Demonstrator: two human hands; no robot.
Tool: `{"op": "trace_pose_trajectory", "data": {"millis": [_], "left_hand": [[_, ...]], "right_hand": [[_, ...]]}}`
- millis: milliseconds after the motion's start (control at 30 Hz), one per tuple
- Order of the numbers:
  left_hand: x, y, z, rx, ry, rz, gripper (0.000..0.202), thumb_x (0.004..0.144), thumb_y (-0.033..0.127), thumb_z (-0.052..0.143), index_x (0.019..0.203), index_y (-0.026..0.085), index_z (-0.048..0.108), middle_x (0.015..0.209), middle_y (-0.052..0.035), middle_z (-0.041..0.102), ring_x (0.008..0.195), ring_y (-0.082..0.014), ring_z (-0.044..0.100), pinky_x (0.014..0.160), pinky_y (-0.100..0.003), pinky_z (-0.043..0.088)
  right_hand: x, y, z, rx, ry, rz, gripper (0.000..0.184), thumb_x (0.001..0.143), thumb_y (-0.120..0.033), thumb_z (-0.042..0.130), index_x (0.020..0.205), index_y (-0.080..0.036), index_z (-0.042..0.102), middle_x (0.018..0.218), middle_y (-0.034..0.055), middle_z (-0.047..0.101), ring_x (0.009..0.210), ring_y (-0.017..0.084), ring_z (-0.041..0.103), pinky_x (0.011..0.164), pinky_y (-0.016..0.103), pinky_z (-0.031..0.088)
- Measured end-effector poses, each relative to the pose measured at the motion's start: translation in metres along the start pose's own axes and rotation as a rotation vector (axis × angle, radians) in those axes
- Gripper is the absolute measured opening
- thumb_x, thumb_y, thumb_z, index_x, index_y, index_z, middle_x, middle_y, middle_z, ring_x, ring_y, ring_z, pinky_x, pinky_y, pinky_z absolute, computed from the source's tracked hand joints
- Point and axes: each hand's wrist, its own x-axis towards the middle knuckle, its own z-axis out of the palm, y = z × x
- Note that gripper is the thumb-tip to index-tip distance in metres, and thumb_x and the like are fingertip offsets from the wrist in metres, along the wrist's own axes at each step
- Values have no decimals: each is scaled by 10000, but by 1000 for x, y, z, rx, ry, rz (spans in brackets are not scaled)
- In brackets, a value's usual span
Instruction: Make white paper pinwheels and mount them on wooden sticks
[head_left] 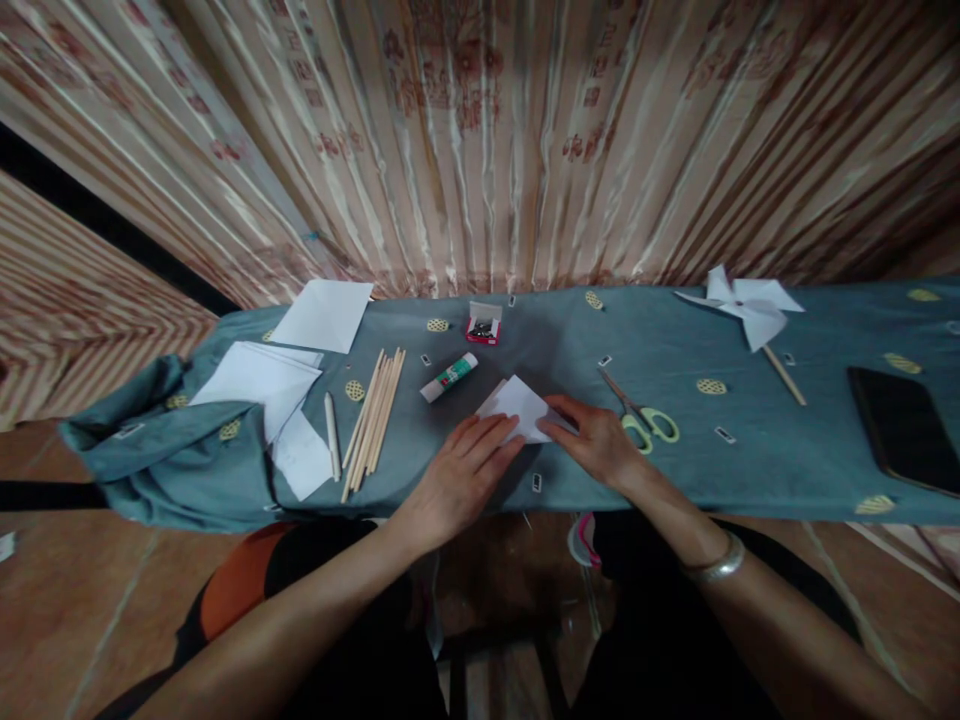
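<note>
From here, I see the left hand (463, 472) lying on the white paper (519, 396) on the bench (555, 345), maybe keeping it still, though I can't tell if it grips, while the right hand (594, 436) pinches the paper's right side to steady it, I think.

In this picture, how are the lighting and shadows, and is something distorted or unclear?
Head view: dim light, soft shadow on the cloth around the left hand and right hand, a glint on the bracelet; same view: curtain folds fan outward, suggesting lens distortion; small print on the glue stick is unreadable.
</note>
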Motion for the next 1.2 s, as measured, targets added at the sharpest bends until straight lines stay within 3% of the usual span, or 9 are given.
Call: {"op": "trace_pose_trajectory", "data": {"millis": [133,267,533,1200], "left_hand": [[-5,7,14,32,-139,-20,573,931,241,506,1463,148,315,1531,-169,370,1473,-290,202,1172,-542,236],[-8,5,18,69,-228,-87,733,897,404,571,1492,128,244,1560,-189,297,1483,-309,133,1182,-549,170],[-9,0,18,119,-257,-94,770,894,493,544,1485,92,255,1560,-210,283,1480,-319,134,1184,-531,161],[-8,-2,23,192,-268,-113,807,875,572,525,1467,73,297,1552,-213,304,1471,-336,173,1173,-517,210]], "right_hand": [[0,4,6,-17,25,0,254,880,-305,566,1090,-195,657,986,56,748,878,225,709,775,333,542],[-3,10,12,-104,87,-55,301,899,-333,552,1139,-172,636,1081,110,721,999,266,679,873,408,537],[-6,11,17,-221,140,-191,243,948,-309,486,1075,-171,640,1054,115,703,999,273,651,902,436,526],[-3,11,19,-324,129,-230,238,958,-298,457,1072,-180,630,1058,115,683,960,279,633,902,454,509]]}}
